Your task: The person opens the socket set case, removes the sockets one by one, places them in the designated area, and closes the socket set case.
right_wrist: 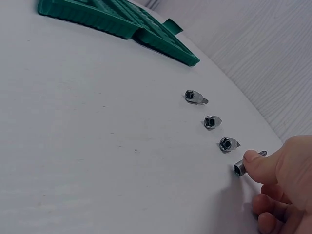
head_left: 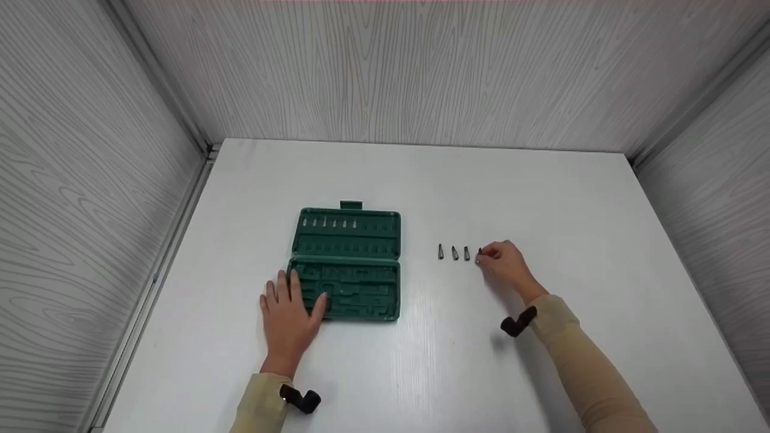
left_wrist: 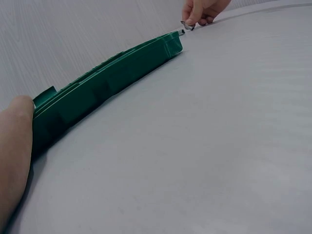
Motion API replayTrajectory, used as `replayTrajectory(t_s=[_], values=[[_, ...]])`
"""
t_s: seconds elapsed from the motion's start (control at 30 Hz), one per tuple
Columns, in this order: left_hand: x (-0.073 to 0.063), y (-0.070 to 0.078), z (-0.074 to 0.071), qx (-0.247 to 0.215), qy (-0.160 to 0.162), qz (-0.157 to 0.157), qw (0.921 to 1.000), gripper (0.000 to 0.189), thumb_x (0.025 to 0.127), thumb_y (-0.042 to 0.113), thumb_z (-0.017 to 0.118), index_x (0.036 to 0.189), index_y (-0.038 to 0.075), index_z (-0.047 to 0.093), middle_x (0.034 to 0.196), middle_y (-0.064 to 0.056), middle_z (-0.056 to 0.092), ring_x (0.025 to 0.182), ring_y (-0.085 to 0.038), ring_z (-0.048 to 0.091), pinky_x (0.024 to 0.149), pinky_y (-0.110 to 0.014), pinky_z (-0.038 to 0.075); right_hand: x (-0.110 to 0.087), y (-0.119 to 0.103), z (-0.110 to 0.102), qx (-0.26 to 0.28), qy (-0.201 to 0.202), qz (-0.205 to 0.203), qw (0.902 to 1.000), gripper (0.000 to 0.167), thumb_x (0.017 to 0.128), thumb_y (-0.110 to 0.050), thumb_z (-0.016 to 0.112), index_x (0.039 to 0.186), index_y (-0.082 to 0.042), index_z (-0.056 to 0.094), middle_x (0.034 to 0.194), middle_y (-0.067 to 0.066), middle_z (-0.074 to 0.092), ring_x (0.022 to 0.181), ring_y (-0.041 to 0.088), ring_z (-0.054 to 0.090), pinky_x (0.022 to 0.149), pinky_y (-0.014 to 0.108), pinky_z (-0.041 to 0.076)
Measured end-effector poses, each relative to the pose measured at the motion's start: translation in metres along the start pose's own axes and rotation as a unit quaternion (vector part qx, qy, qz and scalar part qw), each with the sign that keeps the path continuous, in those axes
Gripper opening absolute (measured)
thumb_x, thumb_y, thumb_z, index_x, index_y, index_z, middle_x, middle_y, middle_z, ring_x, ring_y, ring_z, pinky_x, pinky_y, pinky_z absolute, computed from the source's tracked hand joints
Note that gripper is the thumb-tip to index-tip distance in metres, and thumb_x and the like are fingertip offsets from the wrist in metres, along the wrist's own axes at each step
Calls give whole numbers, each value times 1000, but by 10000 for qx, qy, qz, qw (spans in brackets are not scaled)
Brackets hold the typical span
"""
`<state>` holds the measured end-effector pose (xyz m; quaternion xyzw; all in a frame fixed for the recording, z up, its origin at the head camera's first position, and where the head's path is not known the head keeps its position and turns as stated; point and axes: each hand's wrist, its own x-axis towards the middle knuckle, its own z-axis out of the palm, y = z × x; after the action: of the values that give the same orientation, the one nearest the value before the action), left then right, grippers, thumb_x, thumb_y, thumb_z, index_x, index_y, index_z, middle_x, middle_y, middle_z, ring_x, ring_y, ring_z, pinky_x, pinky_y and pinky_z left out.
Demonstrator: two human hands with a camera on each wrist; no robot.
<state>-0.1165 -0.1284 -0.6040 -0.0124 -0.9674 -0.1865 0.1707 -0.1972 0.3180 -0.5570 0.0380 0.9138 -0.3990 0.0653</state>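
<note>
My right hand (head_left: 508, 267) pinches a silver bit socket (right_wrist: 239, 168) between thumb and fingers, low over the table. Its square drive opening faces the right wrist camera and a narrow tip shows past the thumb. Left of it lie three similar bit sockets, the nearest (right_wrist: 228, 144), the middle one (right_wrist: 211, 122) and the farthest (right_wrist: 193, 96), in a spaced row. An opened green plastic case (head_left: 346, 258) lies further left. My left hand (head_left: 289, 319) rests flat with spread, straight fingers over the case's lower left corner, the thumb on its front edge.
Several small silver bits (head_left: 325, 222) sit in a row in the case's far half; moulded slots fill the near half. A latch tab (head_left: 351, 205) sticks out at the back. The white table (head_left: 421, 373) meets wood-grain panels (head_left: 385, 72) behind and at both sides.
</note>
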Motion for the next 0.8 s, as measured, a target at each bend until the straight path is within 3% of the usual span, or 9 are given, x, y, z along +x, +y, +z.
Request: replayTrajectory(t_s=[0.4,0.8], values=[[0,0,1,-17,-25,3,10000,84,88,61,44,144,1,30,146,-24,27,131,-48,22,103,-60,14,2,1,5,-19,136,154,9998,17,88,-17,63,94,-2,67,97,12,55,88,25,50,74,35,41],[-1,0,-2,-60,71,56,9999,83,88,60,45,144,1,31,145,-24,27,130,-48,23,102,-61,15,-2,-5,-3,318,109,377,9987,26,90,-23,60,99,1,66,91,12,62,76,20,58,62,28,46]])
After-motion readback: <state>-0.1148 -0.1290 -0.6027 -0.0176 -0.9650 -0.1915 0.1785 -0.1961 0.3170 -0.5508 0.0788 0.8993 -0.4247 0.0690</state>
